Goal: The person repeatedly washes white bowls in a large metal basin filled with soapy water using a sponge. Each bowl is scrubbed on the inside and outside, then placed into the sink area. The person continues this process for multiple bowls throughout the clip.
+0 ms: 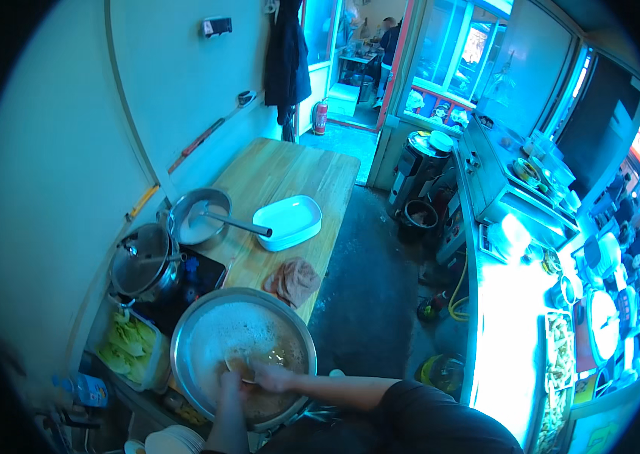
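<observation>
A large round metal basin [179,363] of cloudy, foamy water stands before me at the table's near end. Both of my hands are inside it, close together near its front. My left hand [230,379], blurred, is at the near side of a small round dish [245,372], perhaps a bowl. My right hand [272,377] grips that dish from the right. The dish is partly hidden by my fingers and the water. A crumpled brownish cloth [293,280] lies just beyond the basin.
Stacked white trays [288,221] sit on the wooden table [274,164]. Left are a pot with a ladle [199,218], a lidded pot [142,264] and a lettuce tub [127,347]. Plates [175,441] stand low left. A bright counter [504,340] runs along the right; a person [390,42] stands beyond the doorway.
</observation>
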### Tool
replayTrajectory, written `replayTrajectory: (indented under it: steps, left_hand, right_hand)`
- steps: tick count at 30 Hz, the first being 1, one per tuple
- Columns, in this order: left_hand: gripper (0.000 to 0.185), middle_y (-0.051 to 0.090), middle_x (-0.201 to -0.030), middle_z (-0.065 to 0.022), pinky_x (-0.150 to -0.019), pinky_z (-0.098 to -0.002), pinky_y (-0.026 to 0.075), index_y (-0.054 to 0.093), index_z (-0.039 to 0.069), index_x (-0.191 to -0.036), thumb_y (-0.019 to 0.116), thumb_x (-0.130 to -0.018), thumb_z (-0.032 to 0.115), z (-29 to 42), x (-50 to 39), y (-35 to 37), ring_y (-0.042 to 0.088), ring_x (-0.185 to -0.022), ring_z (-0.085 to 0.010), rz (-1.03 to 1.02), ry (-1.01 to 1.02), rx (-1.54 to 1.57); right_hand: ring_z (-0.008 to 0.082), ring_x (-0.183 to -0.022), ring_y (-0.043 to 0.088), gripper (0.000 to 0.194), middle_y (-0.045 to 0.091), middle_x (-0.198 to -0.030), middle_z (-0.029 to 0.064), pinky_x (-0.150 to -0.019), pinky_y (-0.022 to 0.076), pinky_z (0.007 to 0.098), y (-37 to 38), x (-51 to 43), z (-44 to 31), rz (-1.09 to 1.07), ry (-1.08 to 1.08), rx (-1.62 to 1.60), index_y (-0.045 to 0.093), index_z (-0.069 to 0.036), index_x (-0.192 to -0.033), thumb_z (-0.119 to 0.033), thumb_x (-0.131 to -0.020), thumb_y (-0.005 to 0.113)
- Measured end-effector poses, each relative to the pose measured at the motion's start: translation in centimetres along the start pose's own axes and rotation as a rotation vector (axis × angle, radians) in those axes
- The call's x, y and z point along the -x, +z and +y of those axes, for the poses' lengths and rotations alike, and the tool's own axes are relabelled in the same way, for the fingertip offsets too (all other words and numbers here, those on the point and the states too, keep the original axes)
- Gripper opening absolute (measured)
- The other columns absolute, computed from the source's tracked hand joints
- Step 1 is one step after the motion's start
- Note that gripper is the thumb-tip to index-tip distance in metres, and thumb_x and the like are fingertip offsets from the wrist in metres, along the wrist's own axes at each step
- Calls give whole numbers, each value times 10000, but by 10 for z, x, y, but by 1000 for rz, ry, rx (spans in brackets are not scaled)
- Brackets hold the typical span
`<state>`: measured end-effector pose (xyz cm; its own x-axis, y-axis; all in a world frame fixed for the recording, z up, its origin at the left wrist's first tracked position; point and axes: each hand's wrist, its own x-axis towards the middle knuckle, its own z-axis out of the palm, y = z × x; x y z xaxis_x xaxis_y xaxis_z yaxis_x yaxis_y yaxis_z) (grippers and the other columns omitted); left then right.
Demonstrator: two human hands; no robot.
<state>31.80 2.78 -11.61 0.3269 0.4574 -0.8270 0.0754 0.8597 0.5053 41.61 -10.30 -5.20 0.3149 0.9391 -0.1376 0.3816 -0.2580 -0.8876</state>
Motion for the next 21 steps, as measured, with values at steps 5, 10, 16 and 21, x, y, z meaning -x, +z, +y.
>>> replayTrajectory:
  steps: [5,10,16,21]
  left_hand:
    - [405,579,-1061,-159,-729,-381,534,467,-27,-1242,469,-925,225,0,-10,-20,606,-917,-282,-244,166,-86]
    - [402,560,-1127,-185,-751,-369,534,457,-22,-1264,427,-899,143,14,26,-18,615,-928,-278,-193,105,130]
    - [481,533,-1141,-221,-678,-472,579,433,-7,-1274,442,-797,-66,42,44,-29,607,-942,-358,-188,338,-315]
    - [608,515,-1083,-220,-604,-540,581,419,-1,-1247,483,-667,-171,60,30,-46,596,-908,-426,-147,79,-612]
  right_hand:
    - [393,-1129,488,516,517,-1178,245,-965,331,501,35,-24,-1,-250,19,163,382,-42,-1297,-184,-814,494]
    - [341,-1236,408,573,451,-1318,175,-1045,275,490,40,-29,4,-260,-232,46,347,-93,-1374,-209,-832,494]
    - [298,-1311,324,555,391,-1395,125,-1097,204,473,-19,-39,21,-450,-525,664,340,-118,-1392,-221,-863,473]
    - [255,-1367,261,549,309,-1472,70,-1134,136,471,-32,-81,36,-692,-585,524,310,-144,-1418,-229,-891,439]
